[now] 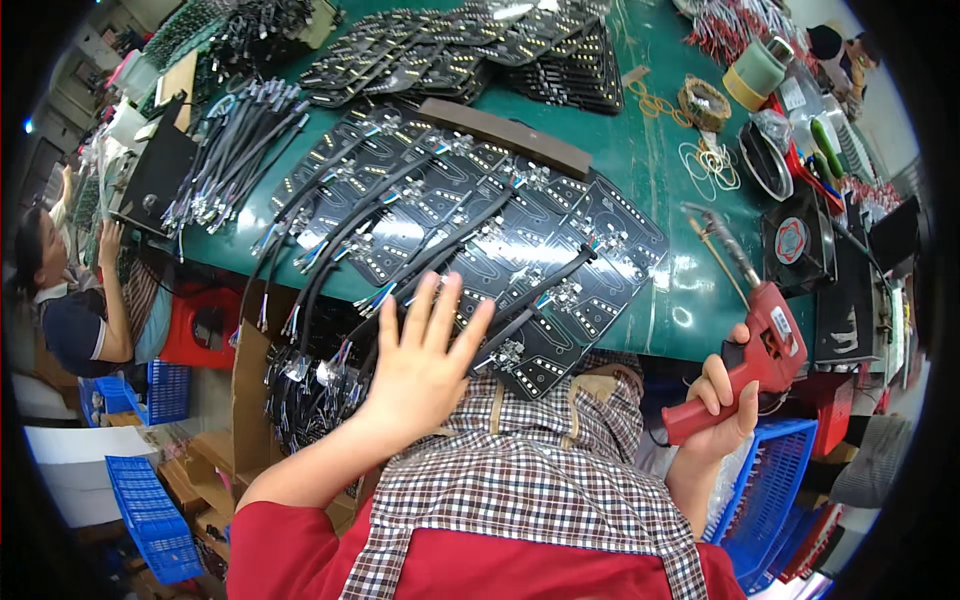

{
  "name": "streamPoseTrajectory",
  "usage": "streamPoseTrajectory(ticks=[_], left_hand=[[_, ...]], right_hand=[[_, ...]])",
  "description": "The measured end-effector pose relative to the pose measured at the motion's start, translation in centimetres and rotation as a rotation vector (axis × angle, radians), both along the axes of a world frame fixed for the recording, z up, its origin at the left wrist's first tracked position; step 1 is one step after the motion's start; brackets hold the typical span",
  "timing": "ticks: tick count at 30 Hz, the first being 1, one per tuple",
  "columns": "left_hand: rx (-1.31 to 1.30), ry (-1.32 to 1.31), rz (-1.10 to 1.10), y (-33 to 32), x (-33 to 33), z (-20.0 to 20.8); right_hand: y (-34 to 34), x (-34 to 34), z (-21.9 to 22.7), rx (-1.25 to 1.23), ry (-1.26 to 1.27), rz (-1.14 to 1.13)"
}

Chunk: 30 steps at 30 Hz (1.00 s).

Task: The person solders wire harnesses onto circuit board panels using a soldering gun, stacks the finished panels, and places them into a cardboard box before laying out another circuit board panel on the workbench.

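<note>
My left hand [425, 350] is spread out, palm down, over the near edge of a panel of black circuit boards [620, 235]; I cannot tell whether it touches them. Several black cables [470, 240] with thin coloured wire ends run across the boards, some hanging over the table's near edge. A brown bar [505, 137] lies across the far side of the panel. To the right, my right hand [722, 405] grips the handle of a red soldering gun [772, 340], its metal tip raised toward the table's far side.
More boards are stacked [470, 45] at the back of the green table [660, 140]. A cable bundle [245, 150] lies at the left. Rubber bands [710, 168], a tape roll [705, 104] and a small fan [800, 243] stand right. Blue crates [770, 490] flank me; another person [80, 285] sits left.
</note>
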State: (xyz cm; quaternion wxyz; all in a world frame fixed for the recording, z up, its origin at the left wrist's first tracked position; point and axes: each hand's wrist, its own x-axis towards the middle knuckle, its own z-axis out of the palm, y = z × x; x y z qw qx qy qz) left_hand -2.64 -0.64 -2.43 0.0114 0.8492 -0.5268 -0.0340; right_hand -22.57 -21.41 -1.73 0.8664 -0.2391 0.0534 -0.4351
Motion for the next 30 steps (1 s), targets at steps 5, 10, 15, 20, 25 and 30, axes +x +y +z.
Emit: streamPoseTrajectory(ticks=[5, 10, 15, 20, 25, 30], left_hand=[[-0.355, -0.225, -0.188, -2.6, -2.2, -1.9], [-0.366, -0.226, -0.214, -4.7, -2.8, -2.8], [-0.352, -0.123, -0.269, -4.1, -2.7, -2.5], [-0.241, -0.168, -0.105, -2.9, -2.0, -1.0], [-0.213, 0.231, 0.019, 0.9, 0.4, 1.8], [-0.551, -0.186, 0.483, 3.9, 11.3, 2.4]], right_hand=[[0.9, -0.5, 0.1, -0.175, 0.101, -0.043], [1.2, -1.3, 0.3, -0.23, 0.145, -0.123], [-0.1, -0.7, 3.2, -0.439, 0.196, -0.291], [-3.1, 5.4, 6.3, -1.123, 0.546, -0.264], [-5.3, 15.7, 2.9, -1.835, 0.959, -0.396], [-5.9, 19.8, 0.5, -1.965, 1.112, -0.274]])
